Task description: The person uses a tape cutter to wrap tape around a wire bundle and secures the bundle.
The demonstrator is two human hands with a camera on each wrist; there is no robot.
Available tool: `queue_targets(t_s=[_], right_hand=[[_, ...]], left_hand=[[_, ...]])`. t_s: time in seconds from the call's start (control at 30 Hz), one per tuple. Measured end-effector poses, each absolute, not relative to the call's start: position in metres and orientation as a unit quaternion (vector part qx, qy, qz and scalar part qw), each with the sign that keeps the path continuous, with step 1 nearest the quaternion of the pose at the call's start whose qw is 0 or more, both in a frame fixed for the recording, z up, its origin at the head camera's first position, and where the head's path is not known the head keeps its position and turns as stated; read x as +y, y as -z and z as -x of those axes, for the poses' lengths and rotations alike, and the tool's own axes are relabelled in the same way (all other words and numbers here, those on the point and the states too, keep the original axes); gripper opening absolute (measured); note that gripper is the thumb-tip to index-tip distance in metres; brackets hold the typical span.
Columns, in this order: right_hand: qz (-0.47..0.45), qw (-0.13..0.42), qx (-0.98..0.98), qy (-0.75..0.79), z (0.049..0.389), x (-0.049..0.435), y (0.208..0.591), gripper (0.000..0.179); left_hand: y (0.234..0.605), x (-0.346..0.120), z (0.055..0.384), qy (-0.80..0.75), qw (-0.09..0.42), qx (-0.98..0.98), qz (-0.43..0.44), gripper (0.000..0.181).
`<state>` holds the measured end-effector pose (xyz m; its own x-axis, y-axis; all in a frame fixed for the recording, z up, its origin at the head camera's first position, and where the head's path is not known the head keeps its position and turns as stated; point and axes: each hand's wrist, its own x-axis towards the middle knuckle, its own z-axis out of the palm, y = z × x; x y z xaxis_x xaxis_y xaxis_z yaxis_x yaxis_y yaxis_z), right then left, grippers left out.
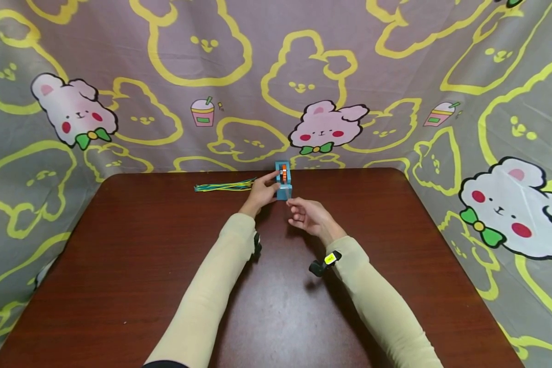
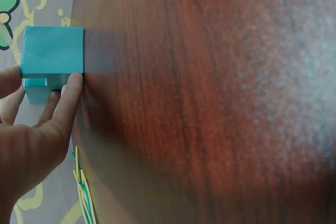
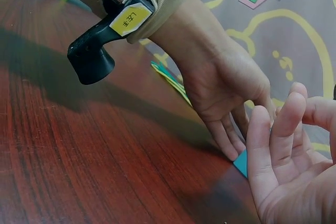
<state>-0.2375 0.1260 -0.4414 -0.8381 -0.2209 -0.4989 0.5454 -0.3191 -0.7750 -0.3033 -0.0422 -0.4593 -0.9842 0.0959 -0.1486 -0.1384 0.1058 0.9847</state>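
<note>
A light-blue tape dispenser stands at the far edge of the table, with an orange-cored roll in it. My left hand grips the dispenser from its left side; the left wrist view shows fingers along the lower edge of its teal end face. Just in front of the dispenser, my right hand pinches the end of a clear strip of tape between thumb and index finger. In the right wrist view, the right hand hides most of the dispenser, leaving only a blue corner.
A bundle of thin yellow and green strands lies left of the dispenser, close to my left hand. Behind the brown table hangs a patterned curtain. Both wrists carry black camera mounts.
</note>
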Motion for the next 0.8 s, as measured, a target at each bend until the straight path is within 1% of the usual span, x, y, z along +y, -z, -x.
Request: queue_targets(t_s=[0.43,0.57,0.7,0.73,0.8], right_hand=[[-0.132,0.241,0.540,0.796,0.231,0.128,0.439,0.012],[-0.126,0.241,0.541,0.796,0.230,0.128,0.439,0.015],[-0.125,0.240,0.542,0.795,0.228,0.128,0.438,0.013],[-0.125,0.239,0.543,0.795,0.228,0.128,0.438,0.014],[-0.126,0.237,0.544,0.795,0.227,0.127,0.438,0.023]], left_hand=[[0.460,-0.041,0.304,-0.673,0.085,0.735,0.012,0.046],[0.460,-0.041,0.303,-0.672,0.085,0.736,0.013,0.046],[0.460,-0.041,0.303,-0.674,0.086,0.734,0.015,0.045],[0.460,-0.041,0.303,-0.674,0.086,0.734,0.015,0.045],[0.459,-0.041,0.303,-0.675,0.086,0.733,0.013,0.045]])
